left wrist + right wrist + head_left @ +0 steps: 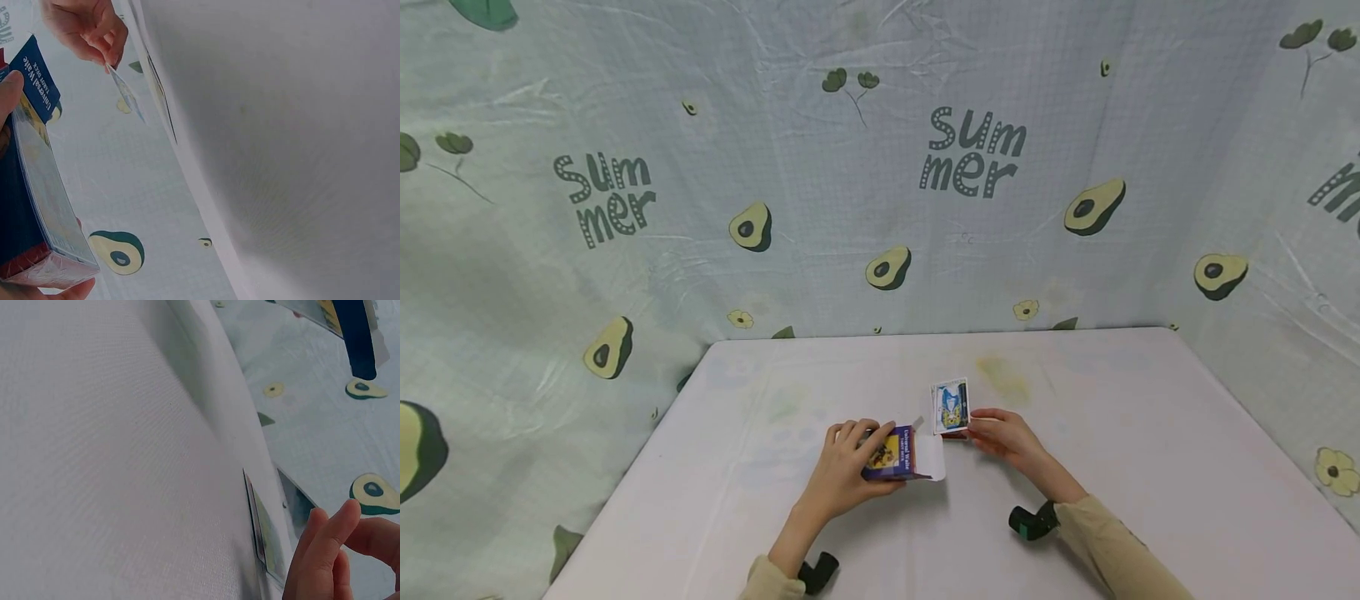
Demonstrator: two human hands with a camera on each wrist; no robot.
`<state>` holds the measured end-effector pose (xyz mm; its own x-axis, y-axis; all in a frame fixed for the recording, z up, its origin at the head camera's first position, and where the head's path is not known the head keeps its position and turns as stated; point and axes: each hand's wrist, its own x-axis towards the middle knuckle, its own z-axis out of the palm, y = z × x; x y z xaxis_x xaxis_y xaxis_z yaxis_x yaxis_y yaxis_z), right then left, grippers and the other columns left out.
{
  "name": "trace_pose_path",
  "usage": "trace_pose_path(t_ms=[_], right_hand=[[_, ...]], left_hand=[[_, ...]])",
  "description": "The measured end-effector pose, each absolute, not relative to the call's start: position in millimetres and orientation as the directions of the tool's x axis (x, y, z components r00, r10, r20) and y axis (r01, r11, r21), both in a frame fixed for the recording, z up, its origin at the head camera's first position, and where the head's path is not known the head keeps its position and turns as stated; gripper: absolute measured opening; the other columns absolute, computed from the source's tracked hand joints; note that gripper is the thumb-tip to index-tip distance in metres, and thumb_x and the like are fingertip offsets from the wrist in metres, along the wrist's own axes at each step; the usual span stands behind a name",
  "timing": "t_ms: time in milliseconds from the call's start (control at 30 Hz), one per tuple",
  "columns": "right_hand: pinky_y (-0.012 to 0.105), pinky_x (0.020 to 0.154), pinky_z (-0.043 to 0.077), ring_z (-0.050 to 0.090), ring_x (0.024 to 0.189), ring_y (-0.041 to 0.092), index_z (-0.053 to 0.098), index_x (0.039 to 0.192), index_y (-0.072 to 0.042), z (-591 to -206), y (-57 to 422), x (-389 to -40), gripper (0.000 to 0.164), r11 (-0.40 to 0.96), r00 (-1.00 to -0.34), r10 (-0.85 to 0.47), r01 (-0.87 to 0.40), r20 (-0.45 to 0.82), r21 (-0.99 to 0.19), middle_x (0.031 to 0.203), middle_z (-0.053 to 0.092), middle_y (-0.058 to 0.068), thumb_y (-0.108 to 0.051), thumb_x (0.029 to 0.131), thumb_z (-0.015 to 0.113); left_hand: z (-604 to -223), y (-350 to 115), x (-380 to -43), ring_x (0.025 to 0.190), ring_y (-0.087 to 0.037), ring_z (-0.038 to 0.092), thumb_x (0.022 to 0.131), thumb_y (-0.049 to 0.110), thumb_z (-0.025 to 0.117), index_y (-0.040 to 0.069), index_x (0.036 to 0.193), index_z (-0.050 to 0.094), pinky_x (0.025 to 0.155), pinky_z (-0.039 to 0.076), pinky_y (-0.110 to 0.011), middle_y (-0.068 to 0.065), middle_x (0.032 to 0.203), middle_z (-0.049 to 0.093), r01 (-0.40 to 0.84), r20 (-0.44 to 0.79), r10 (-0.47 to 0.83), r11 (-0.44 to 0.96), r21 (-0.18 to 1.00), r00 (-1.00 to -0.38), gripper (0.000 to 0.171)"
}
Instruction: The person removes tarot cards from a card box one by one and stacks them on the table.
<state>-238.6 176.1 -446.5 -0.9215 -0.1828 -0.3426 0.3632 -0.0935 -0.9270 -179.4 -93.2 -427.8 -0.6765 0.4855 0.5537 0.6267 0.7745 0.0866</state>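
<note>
My left hand (841,473) grips a blue and yellow tarot deck box (891,452), fingers over its top and thumb along the near side. The box's end flap (39,80) stands out on the right, printed with the deck's name. My right hand (1009,438) pinches a tarot card (952,406) by its edge, just right of the box; its picture is blue and yellow. Low beneath that card, a few other cards (261,528) lie on the table, mostly covered by it in the head view.
The white table (1120,417) runs back to a hanging cloth (820,167) printed with avocados and lettering. A black wrist camera (1033,522) is worn on the right wrist, another (818,573) on the left.
</note>
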Motion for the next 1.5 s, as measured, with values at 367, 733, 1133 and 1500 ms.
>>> trace_pose_path(t_ms=[367, 733, 1133, 1500], right_hand=[[0.017, 0.058, 0.05, 0.064, 0.066, 0.008, 0.04, 0.121, 0.013, -454.3, 177.5, -248.5, 0.043, -0.139, -0.913, -0.167, 0.395, -0.372, -0.908, 0.072, 0.064, 0.002, -0.002, 0.084, 0.056], [0.017, 0.054, 0.049, 0.062, 0.06, 0.007, 0.043, 0.117, 0.012, -452.8, 178.6, -252.6, 0.039, 0.012, -0.908, -0.117, 0.405, -0.404, -0.914, 0.068, 0.062, 0.003, 0.001, 0.081, 0.057], [0.019, 0.053, 0.05, 0.062, 0.057, 0.008, 0.046, 0.11, 0.014, -455.8, 179.9, -256.9, 0.034, 0.117, -0.935, -0.112, 0.325, -0.337, -0.939, 0.065, 0.063, 0.004, 0.004, 0.08, 0.057], [0.024, 0.056, 0.052, 0.062, 0.058, 0.01, 0.05, 0.107, 0.012, -455.3, 178.8, -255.8, 0.029, 0.188, -0.935, -0.061, 0.333, -0.349, -0.924, 0.071, 0.063, 0.009, 0.002, 0.081, 0.057]], left_hand=[[-425.8, -91.6, -177.0, 0.095, -0.017, 0.048, 0.057, 0.049, 0.077, 0.02, 0.125, 0.05, 0.086, 0.037, -0.04, 0.0, 0.107, 0.052, 0.625, 0.54, 0.484, 0.774, 0.103, -0.689, 0.079], [-425.4, -90.5, -177.6, 0.095, -0.017, 0.048, 0.057, 0.051, 0.077, 0.02, 0.125, 0.05, 0.085, 0.037, -0.04, 0.0, 0.108, 0.052, 0.622, 0.534, 0.495, 0.78, 0.075, -0.685, 0.08], [-426.4, -89.8, -175.9, 0.094, -0.017, 0.048, 0.057, 0.053, 0.076, 0.021, 0.125, 0.05, 0.084, 0.038, -0.041, 0.0, 0.107, 0.052, 0.623, 0.524, 0.503, 0.779, 0.07, -0.688, 0.08], [-426.3, -84.5, -176.5, 0.095, -0.016, 0.047, 0.06, 0.054, 0.074, 0.022, 0.126, 0.049, 0.085, 0.038, -0.04, 0.001, 0.108, 0.051, 0.623, 0.505, 0.512, 0.779, 0.068, -0.695, 0.078]])
